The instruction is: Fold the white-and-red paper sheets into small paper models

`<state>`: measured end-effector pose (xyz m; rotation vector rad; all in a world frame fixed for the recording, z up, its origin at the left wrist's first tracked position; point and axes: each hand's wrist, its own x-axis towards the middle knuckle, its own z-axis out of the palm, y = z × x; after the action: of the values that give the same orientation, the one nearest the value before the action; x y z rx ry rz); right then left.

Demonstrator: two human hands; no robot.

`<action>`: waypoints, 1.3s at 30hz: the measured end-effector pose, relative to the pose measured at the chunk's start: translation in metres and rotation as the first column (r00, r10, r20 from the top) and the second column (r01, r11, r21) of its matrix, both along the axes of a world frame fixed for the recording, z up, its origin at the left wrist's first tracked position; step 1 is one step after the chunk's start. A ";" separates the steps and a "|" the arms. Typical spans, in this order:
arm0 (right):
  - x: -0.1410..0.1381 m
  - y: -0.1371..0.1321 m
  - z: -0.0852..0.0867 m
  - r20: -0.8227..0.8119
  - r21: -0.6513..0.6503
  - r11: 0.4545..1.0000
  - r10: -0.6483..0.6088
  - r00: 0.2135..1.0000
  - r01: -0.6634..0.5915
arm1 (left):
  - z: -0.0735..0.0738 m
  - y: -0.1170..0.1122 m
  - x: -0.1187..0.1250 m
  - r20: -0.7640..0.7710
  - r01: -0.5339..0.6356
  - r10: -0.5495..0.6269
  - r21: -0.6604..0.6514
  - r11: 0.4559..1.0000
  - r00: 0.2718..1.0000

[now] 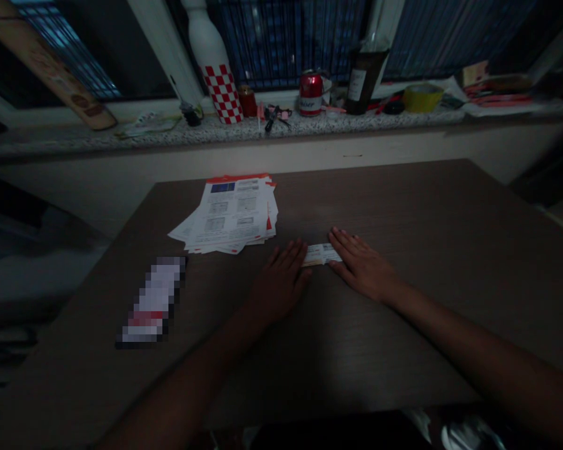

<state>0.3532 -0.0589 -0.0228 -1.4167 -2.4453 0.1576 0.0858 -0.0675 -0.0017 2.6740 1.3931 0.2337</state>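
Note:
A small folded strip of printed paper (321, 254) lies on the brown table, its middle showing between my hands. My left hand (281, 281) is flat with its fingers stretched out, the fingertips over the strip's left end. On the other side my right hand (361, 262) lies flat too, fingers extended, covering the right end of the strip. Both thumbs point inward along its near edge. What lies under the palms is hidden.
A fanned stack of printed sheets (234, 215) is at the table's back left. Closer to me lies a blurred-out phone-like slab (152, 300). The windowsill (169, 137) beyond holds a checkered bottle (220, 81), a red can (310, 94) and yellow tape (422, 99).

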 end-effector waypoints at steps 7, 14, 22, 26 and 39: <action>0.004 -0.001 0.008 -0.062 0.001 0.998 0.060 0.996 -0.060 | 0.002 0.004 -0.001 0.100 0.009 -0.014 0.042 0.999 0.995; 0.006 0.000 0.015 -0.135 0.035 0.992 0.122 0.983 -0.119 | 0.008 0.007 -0.005 0.190 0.012 -0.021 0.047 0.999 0.981; 0.002 -0.001 0.028 -0.293 0.028 0.983 0.181 0.939 -0.181 | 0.013 0.009 -0.007 0.282 0.012 -0.026 0.050 0.999 0.959; 0.002 -0.004 0.034 -0.310 0.058 0.985 0.174 0.935 -0.164 | 0.017 0.008 -0.007 0.308 0.003 -0.019 0.055 0.998 0.951; 0.003 -0.004 0.036 -0.169 0.137 0.965 0.245 0.955 -0.223 | 0.014 0.009 -0.006 0.427 -0.052 0.088 -0.097 0.994 0.900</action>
<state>0.3567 -0.0625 0.0127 -1.0124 -2.4171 0.1871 0.0802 -0.0583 0.0123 2.3113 1.3185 0.7108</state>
